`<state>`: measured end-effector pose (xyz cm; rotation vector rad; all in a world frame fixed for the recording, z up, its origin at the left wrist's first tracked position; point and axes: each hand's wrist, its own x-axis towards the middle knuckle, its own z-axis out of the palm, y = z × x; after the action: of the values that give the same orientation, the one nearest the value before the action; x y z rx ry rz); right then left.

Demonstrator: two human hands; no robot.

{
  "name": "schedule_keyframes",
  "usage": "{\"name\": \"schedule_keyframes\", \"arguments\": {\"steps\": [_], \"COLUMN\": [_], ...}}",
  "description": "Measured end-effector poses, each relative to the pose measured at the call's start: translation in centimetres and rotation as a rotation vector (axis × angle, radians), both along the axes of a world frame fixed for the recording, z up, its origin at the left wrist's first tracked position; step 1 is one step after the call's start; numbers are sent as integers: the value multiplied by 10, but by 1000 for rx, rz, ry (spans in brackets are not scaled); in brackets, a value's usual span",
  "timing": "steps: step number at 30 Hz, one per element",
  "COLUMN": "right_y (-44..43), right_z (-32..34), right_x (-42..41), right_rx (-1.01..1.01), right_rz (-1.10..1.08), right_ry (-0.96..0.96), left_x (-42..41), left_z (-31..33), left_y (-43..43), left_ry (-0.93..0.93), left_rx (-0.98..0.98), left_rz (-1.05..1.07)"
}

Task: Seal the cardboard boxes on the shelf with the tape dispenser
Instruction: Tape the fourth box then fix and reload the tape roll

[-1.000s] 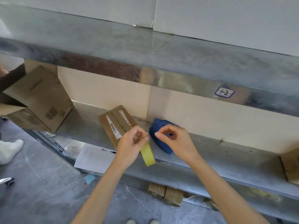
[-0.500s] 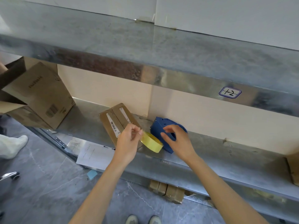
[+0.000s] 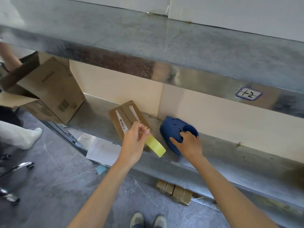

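A blue-bordered sticker on the front edge of the upper shelf, at about 2 o'clock in the view, carries the only legible marking: a handwritten "+2", though its first stroke could also be a 1. At 9 o'clock, the large cardboard box bears a line of dark printed lettering up its side and a barcode block lower down, both too blurred to read. Near the centre, the small cardboard box has two white label strips, one with a barcode and tiny characters that cannot be made out. A sheet of paper at 7 o'clock shows only faint, unreadable print.
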<state>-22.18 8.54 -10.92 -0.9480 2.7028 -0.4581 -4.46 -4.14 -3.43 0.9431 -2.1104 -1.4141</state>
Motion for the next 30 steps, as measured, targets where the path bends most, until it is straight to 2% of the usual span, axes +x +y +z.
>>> {"name": "schedule_keyframes", "arguments": {"steps": [2, 4, 7, 10, 14, 18, 23, 30], "right_y": [-2, -1, 9, 26, 46, 48, 50, 44], "right_z": [-2, -2, 12, 45, 74, 88, 97, 96], "right_x": [-2, -6, -7, 3, 17, 25, 30, 30], "right_rx": [62, 22, -142, -407, -645, -738, -661, -690], "right_rz": [31, 47, 20, -67, -101, -137, -44, -99], "right_ry": [0, -85, -406, -746, -1016, -1090, -1067, -1150], "left_x": [1, 2, 0, -5, -11, -17, -21, -15], "left_z": [-2, -3, -3, -4, -4, 4, 16, 23], "left_y": [-1, -2, -4, -4, -3, -3, -7, -12], "left_ry": [-12, -11, 8, 14, 6, 57, 107, 148], "left_rx": [2, 34, 109, 130, 125, 157, 199, 365], "left_rz": [15, 37, 56, 42, -15, -55, -100, -114]}}
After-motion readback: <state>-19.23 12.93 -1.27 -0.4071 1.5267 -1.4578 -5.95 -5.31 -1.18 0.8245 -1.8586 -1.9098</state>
